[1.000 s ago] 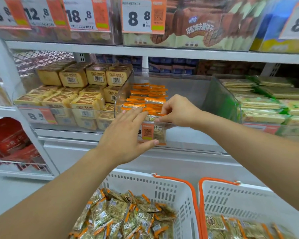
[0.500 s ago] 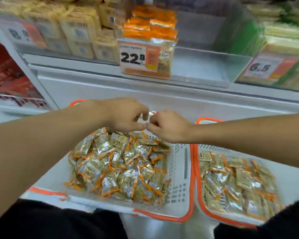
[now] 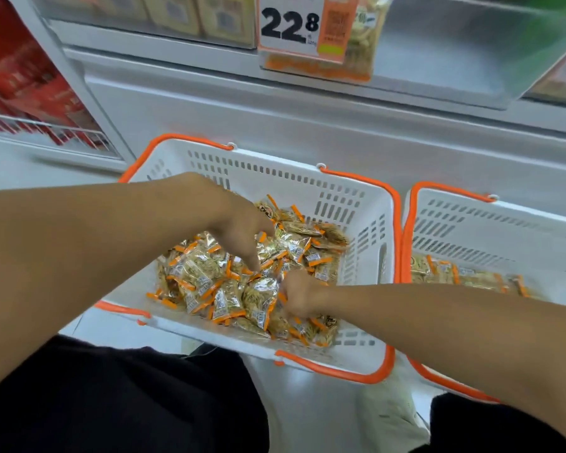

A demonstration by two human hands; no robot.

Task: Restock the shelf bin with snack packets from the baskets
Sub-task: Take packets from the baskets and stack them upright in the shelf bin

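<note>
Both hands have dropped from the bin (image 3: 438, 60) into the left basket (image 3: 366, 223) since a second ago. Left hand (image 3: 242, 237) pokes down among the packets (image 3: 209, 282), fingers curled, hold unclear; right hand (image 3: 299, 295) is buried in the heap, its grip hidden. More packets lie in the right basket (image 3: 504, 223). Gathering a flat, aligned stack before lifting would likely spare spills and later sorting.

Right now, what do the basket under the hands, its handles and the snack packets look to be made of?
Basket: white moulded plastic by its look, matte, walls slotted with vents. Handles: orange, smooth, probably plastic too. Snack packets: thin crinkled film, glossy and part clear, with orange sealed ends; it glints like foil or plastic wrap, which one is unclear.
</note>
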